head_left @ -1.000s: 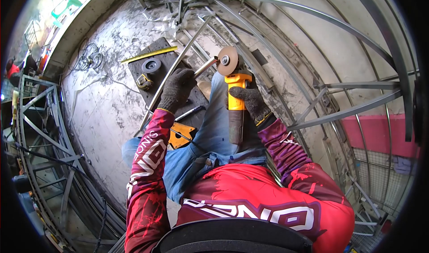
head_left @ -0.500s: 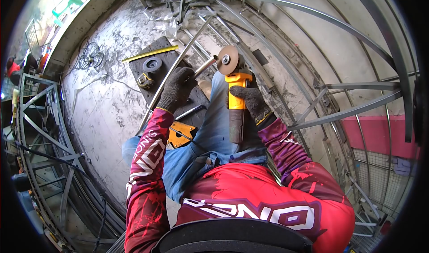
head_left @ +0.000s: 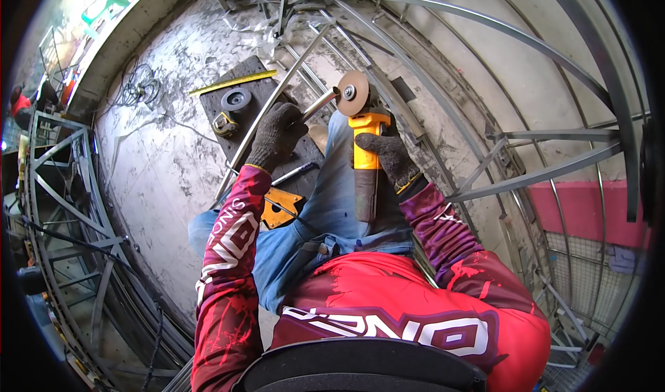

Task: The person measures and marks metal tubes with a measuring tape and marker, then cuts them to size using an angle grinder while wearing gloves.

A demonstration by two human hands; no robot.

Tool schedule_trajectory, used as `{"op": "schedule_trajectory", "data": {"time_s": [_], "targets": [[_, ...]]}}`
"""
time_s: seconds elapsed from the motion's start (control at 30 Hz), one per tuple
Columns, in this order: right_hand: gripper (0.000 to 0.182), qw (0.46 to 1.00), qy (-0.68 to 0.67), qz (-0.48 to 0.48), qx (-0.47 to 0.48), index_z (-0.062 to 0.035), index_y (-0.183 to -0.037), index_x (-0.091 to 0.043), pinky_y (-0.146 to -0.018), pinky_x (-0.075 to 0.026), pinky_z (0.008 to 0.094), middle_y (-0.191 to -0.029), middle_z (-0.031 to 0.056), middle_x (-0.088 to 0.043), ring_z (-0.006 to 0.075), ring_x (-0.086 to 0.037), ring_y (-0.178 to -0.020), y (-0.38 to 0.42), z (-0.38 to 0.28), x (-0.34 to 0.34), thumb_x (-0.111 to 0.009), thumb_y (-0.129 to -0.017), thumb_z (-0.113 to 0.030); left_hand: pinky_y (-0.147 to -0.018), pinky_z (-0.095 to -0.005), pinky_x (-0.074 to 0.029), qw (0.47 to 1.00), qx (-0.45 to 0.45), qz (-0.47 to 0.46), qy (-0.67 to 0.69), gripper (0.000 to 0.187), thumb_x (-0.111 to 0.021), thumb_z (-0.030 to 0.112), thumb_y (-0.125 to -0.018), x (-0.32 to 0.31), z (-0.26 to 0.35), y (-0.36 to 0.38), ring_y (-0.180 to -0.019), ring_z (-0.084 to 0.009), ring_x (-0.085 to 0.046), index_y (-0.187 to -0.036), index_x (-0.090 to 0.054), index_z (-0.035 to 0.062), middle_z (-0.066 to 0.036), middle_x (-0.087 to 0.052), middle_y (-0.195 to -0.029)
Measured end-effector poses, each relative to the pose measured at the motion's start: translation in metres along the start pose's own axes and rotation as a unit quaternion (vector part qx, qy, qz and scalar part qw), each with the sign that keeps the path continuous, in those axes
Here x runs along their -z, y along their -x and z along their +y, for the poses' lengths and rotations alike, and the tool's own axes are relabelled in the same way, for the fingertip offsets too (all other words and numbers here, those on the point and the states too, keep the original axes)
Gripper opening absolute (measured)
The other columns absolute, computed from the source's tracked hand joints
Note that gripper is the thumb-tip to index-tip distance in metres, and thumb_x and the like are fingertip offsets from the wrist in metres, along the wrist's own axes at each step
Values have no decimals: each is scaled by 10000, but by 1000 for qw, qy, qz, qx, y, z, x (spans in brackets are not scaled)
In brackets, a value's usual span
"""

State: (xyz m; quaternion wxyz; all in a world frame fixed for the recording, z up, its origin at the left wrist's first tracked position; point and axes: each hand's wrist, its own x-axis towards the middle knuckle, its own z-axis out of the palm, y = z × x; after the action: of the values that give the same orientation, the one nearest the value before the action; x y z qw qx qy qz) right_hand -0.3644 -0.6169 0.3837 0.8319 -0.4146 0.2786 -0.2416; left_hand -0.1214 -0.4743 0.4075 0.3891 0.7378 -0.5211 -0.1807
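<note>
My right hand [head_left: 389,155], in a dark knit glove, is wrapped around a yellow and black angle grinder [head_left: 366,162]. A thin brown cutting disc [head_left: 355,99] sits at the grinder's far end, its flat face toward me. My left hand [head_left: 276,140], gloved the same way, is closed on a short metal tube [head_left: 318,106]. The tube slants up to the right, and its open end lies right at the disc's left edge. A long curved metal bar [head_left: 296,66] passes beside my left hand. Both hands are over my jeans and a dark board [head_left: 251,130].
On the board lie a yellow ruler [head_left: 233,83], a round black disc [head_left: 236,100] and a tape measure [head_left: 225,124]. A yellow magnetic welding square [head_left: 280,209] is near my knee. Curved metal frames [head_left: 540,177] stand at right and left [head_left: 73,205]. Cable [head_left: 138,83] coils on the floor.
My left hand and the tube have shifted very slightly up and to the right. The grinder in my right hand keeps nearly the same place.
</note>
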Motion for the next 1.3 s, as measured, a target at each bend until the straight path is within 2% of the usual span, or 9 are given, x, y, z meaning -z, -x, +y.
{"op": "schedule_trajectory", "data": {"time_s": [0.1, 0.3, 0.53, 0.63, 0.7, 0.8, 1.03, 1.13, 1.3], "targets": [[700, 999, -5, -6, -41, -118, -1371, -468, -877, -616, 373, -1188, 73, -652, 215, -694, -1003, 0, -3, 0, -795, -785, 77, -793, -450, -492, 1000, 12, 3, 7, 268, -781, 138, -763, -1, -2, -2, -890, -373, -614, -933, -612, 17, -172, -591, -905], [687, 1000, 0, 3, -9, -117, -1372, -474, -856, -624, 380, -1170, 77, -656, 228, -704, -981, 1, -1, -1, -780, -792, 88, -718, -431, -456, 998, 69, 9, -4, 329, -823, 159, -729, -6, 1, -3, -770, -318, -544, -872, -558, 26, -147, -533, -821], [678, 998, -39, -40, -39, -120, -1370, -465, -791, -644, 415, -1152, 105, -654, 260, -719, -926, 1, -5, 1, -764, -801, 97, -715, -420, -454, 996, 76, 18, 40, 315, -812, 171, -751, -13, -17, 1, -755, -278, -536, -881, -562, 30, -127, -520, -798], [668, 999, -38, -18, -7, -117, -1367, -467, -784, -645, 418, -1127, 106, -661, 262, -725, -898, 3, -5, -2, -761, -805, 94, -750, -399, -479, 993, 101, 4, 63, 247, -780, 149, -806, -7, -9, 4, -797, -249, -576, -923, -598, 30, -122, -586, -837], [657, 998, -46, -36, -21, -116, -1358, -473, -783, -645, 424, -1118, 109, -665, 265, -725, -902, 3, -6, -1, -761, -805, 92, -825, -365, -509, 991, 75, 26, 108, 198, -730, 115, -886, -7, -7, 6, -889, -202, -622, -1043, -655, 20, -128, -666, -935], [645, 998, -49, -32, -31, -112, -1349, -482, -803, -641, 409, -1118, 98, -669, 251, -720, -935, 1, -2, 2, -774, -806, 78, -882, -342, -517, 986, 77, 31, 147, 233, -690, 99, -943, -6, -11, 7, -964, -179, -641, -1154, -669, 3, -144, -701, -1023], [647, 1000, -5, -7, -24, -111, -1350, -500, -839, -627, 372, -1145, 69, -670, 216, -709, -955, 2, -1, 1, -806, -802, 45, -902, -335, -518, 992, 73, 15, 106, 262, -679, 113, -963, -9, -6, 8, -998, -189, -652, -1188, -666, -22, -159, -706, -1050], [655, 999, -4, -4, -48, -112, -1357, -505, -848, -624, 370, -1157, 66, -668, 212, -705, -968, 1, -2, 0, -808, -797, 46, -912, -343, -520, 990, 58, 31, 125, 264, -682, 110, -955, -18, -14, 8, -1009, -222, -672, -1185, -672, -19, -164, -708, -1057], [645, 1000, -3, -13, -1, -103, -1351, -520, -870, -617, 370, -1158, 59, -672, 207, -702, -993, 2, -3, -4, -806, -793, 49, -904, -378, -535, 992, 52, 70, 91, 290, -714, 128, -918, -26, -19, 7, -1019, -299, -702, -1173, -682, -7, -193, -713, -1080]]}}
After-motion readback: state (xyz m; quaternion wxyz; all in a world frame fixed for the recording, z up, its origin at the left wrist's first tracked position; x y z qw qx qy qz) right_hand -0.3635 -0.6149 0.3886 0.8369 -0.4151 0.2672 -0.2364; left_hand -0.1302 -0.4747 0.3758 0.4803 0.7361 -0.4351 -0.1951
